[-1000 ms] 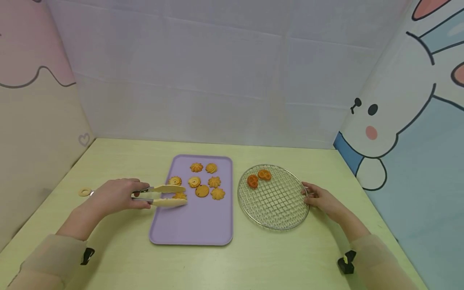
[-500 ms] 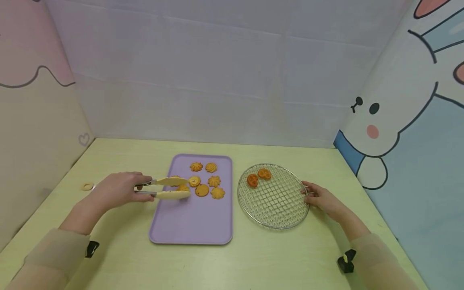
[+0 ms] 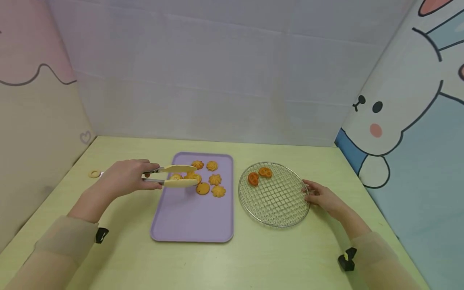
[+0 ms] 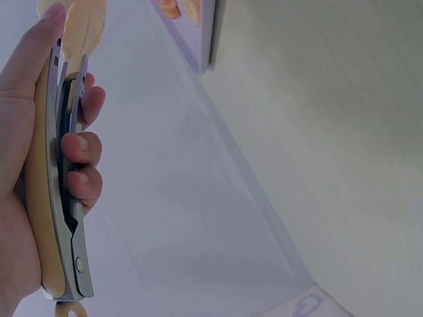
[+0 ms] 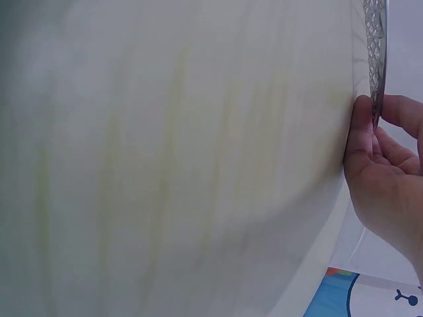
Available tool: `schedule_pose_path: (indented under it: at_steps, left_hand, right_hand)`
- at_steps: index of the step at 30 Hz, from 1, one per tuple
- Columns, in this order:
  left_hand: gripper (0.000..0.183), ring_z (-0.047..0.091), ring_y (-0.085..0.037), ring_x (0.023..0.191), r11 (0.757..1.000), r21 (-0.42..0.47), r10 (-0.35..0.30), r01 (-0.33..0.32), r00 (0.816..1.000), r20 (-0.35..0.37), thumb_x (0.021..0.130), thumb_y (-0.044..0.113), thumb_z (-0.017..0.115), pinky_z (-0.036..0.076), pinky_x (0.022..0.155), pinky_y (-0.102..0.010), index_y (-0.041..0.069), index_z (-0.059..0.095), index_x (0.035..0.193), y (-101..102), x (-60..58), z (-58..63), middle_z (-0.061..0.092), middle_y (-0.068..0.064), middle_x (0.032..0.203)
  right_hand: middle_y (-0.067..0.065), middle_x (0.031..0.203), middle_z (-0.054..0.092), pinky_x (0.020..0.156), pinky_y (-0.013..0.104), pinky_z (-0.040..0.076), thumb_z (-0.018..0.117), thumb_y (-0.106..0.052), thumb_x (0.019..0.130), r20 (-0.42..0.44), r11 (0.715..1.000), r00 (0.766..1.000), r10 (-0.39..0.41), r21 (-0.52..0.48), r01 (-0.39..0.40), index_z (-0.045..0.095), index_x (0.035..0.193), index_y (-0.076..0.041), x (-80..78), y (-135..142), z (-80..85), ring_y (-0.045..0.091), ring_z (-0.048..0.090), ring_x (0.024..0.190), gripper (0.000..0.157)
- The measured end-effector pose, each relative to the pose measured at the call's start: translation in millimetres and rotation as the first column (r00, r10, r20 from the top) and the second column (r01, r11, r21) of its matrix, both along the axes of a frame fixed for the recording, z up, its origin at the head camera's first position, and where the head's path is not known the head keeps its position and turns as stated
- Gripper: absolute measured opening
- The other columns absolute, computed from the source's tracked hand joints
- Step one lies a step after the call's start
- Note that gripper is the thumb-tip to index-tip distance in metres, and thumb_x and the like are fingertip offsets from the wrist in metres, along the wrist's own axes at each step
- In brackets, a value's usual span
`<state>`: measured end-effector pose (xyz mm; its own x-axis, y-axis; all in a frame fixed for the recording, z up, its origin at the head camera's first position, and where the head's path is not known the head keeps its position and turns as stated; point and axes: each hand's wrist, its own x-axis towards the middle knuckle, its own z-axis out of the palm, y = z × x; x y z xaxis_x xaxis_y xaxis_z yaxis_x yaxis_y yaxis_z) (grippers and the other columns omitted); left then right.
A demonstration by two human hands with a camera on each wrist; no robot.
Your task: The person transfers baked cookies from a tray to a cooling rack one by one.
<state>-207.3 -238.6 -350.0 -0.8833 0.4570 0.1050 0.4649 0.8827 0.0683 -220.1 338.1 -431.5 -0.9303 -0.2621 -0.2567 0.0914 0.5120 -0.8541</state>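
In the head view, my left hand (image 3: 127, 179) grips a pair of tongs (image 3: 179, 182) with cream-coloured tips and metal arms. A golden cookie (image 3: 189, 175) shows between the tips, which hang over the purple tray (image 3: 192, 221). Several more cookies lie on the far half of that tray, among them a flower-shaped cookie (image 3: 218, 191) and a round flat cookie (image 3: 202, 188). The left wrist view has my fingers wrapped around the tongs' handles (image 4: 66, 185). My right hand (image 3: 324, 199) pinches the rim of a round wire rack (image 3: 279, 201) between thumb and fingers.
Two brown pretzel-shaped pieces, a left one (image 3: 253, 179) and a right one (image 3: 265, 172), lie on the rack's far left. The pale yellow table (image 3: 261, 257) ends at a white back wall (image 3: 217, 80). Printed side walls stand left and right.
My left hand has moved the tongs away from me and to the right, over the tray, with the cookie rising between the tips. The right hand and the rack hold still.
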Motion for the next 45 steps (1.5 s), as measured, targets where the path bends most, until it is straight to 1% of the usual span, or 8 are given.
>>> schedule_pose_path:
  at_steps: [7,10,16,20,26,32,37,45]
  left_hand:
    - [0.068,0.048,-0.009,0.061,1.0,-0.007,0.004,-0.004,0.999,-0.039,0.073,0.069,0.064,0.04,0.052,-0.029,0.016,0.066,0.115,10.1,-6.2,8.4,0.054,0.008,0.077]
    - [0.068,0.05,-0.009,0.061,1.0,-0.007,0.004,-0.004,0.998,-0.058,0.074,0.067,0.064,0.041,0.052,-0.029,0.015,0.065,0.117,15.4,-7.5,11.6,0.055,0.008,0.079]
    - [0.052,0.054,-0.009,0.062,1.0,0.027,0.011,-0.008,0.995,-0.094,0.075,0.058,0.069,0.041,0.05,-0.029,0.019,0.063,0.108,26.7,-7.1,20.0,0.059,0.007,0.083]
    - [0.053,0.054,-0.009,0.061,0.999,0.04,0.001,0.005,0.99,-0.143,0.075,0.056,0.071,0.04,0.049,-0.028,0.018,0.064,0.111,34.3,-6.7,25.1,0.062,0.004,0.087]
    - [0.058,0.053,-0.009,0.059,0.999,0.042,0.013,-0.006,0.985,-0.174,0.075,0.057,0.071,0.039,0.048,-0.028,0.017,0.064,0.116,46.0,-6.1,33.7,0.062,0.004,0.09]
    - [0.058,0.054,-0.01,0.06,0.999,0.031,-0.022,0.029,0.978,-0.208,0.074,0.058,0.071,0.038,0.046,-0.027,0.017,0.064,0.114,59.4,-7.6,39.6,0.062,0.003,0.09]
    - [0.057,0.052,-0.01,0.06,0.998,0.05,-0.027,0.039,0.977,-0.213,0.073,0.061,0.069,0.038,0.046,-0.027,0.019,0.064,0.112,71.0,-8.1,41.7,0.06,0.004,0.087]
    - [0.056,0.051,-0.009,0.058,0.993,0.087,-0.062,0.086,0.966,-0.249,0.072,0.059,0.071,0.037,0.045,-0.026,0.019,0.065,0.109,91.1,-7.8,42.3,0.06,0.005,0.083]
  right_hand:
    - [0.028,0.132,0.039,0.076,0.019,0.045,0.053,-0.004,0.094,0.003,1.0,1.0,0.003,-0.005,-0.003,0.019,0.148,0.003,-0.5,0.2,0.4,0.015,0.046,0.099,0.064]
    - [0.027,0.131,0.039,0.076,0.019,0.045,0.053,-0.004,0.094,0.005,1.0,1.0,-0.003,-0.002,0.003,0.019,0.148,0.003,-0.6,-0.2,0.8,0.015,0.046,0.099,0.064]
    - [0.026,0.131,0.039,0.074,0.02,0.044,0.053,-0.004,0.094,0.008,1.0,1.0,-0.012,0.001,0.012,0.02,0.148,0.003,-0.4,-0.8,0.7,0.014,0.045,0.097,0.064]
    - [0.027,0.131,0.039,0.073,0.021,0.044,0.053,-0.004,0.094,0.007,1.0,1.0,-0.008,-0.007,0.008,0.02,0.148,0.003,0.8,-0.5,1.3,0.012,0.045,0.095,0.064]
    - [0.026,0.132,0.039,0.074,0.021,0.044,0.054,-0.006,0.094,0.008,1.0,1.0,-0.003,-0.01,0.003,0.02,0.148,0.002,2.1,-0.7,2.2,0.013,0.045,0.097,0.064]
    - [0.026,0.133,0.039,0.075,0.021,0.044,0.054,-0.007,0.094,0.009,1.0,1.0,-0.007,-0.003,0.007,0.02,0.148,0.002,2.6,-0.7,2.7,0.016,0.045,0.1,0.065]
    - [0.026,0.133,0.039,0.077,0.02,0.044,0.055,-0.007,0.094,0.006,1.0,1.0,-0.009,0.0,0.009,0.021,0.148,0.002,2.2,-0.5,2.1,0.016,0.046,0.101,0.065]
    - [0.026,0.132,0.04,0.075,0.021,0.044,0.055,-0.007,0.094,-0.005,1.0,1.0,-0.003,0.003,0.003,0.021,0.148,0.003,3.2,-0.3,1.7,0.016,0.046,0.099,0.064]
